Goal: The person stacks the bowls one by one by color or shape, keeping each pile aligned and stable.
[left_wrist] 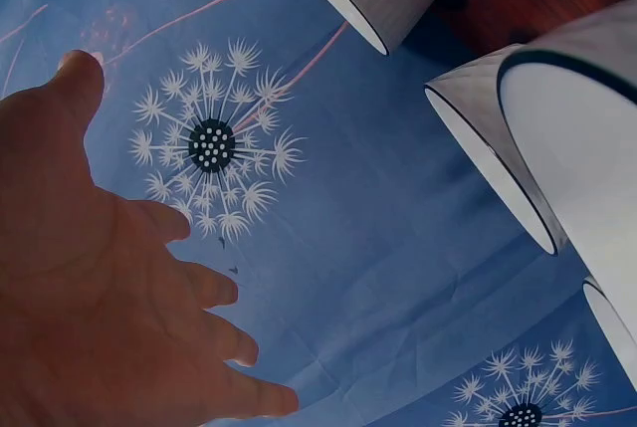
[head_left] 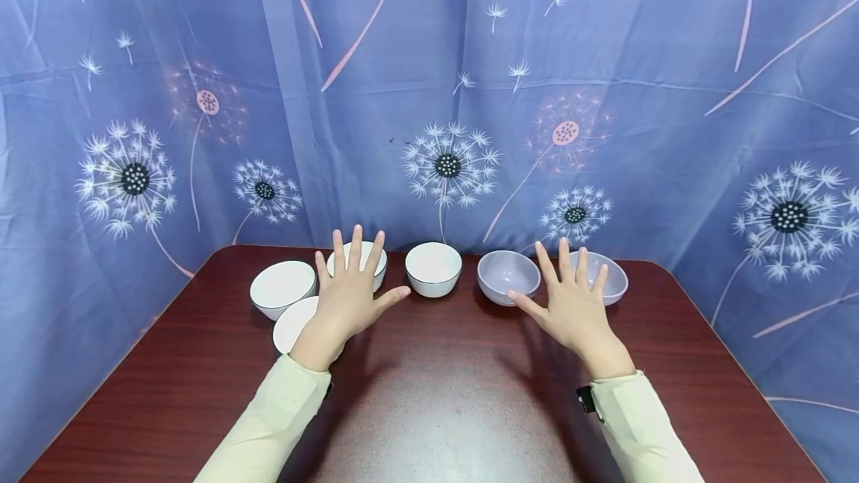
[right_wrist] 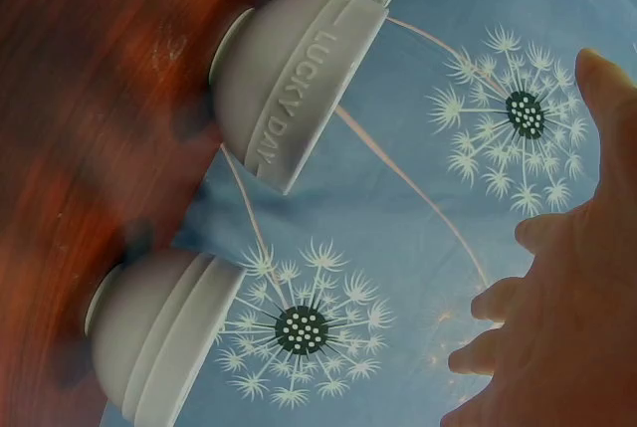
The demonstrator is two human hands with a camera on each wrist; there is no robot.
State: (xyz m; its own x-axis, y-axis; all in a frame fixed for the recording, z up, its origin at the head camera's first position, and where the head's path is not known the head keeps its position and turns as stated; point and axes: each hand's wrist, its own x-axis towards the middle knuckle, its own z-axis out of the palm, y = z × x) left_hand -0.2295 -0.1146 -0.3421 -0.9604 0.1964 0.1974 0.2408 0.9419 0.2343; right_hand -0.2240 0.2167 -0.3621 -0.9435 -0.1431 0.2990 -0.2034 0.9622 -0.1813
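While the left hand (head_left: 347,301) overlaps bowls (head_left: 293,321), a curtain (head_left: 376,140) hangs behind.

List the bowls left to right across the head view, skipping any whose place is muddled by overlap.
Leftmost white bowl → back white bowl, partly hidden by the left hand → middle white bowl → left lavender bowl → right lavender bowl, partly hidden by the right hand.

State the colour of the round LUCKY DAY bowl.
Pale purple round bowl, clearest in the head view.
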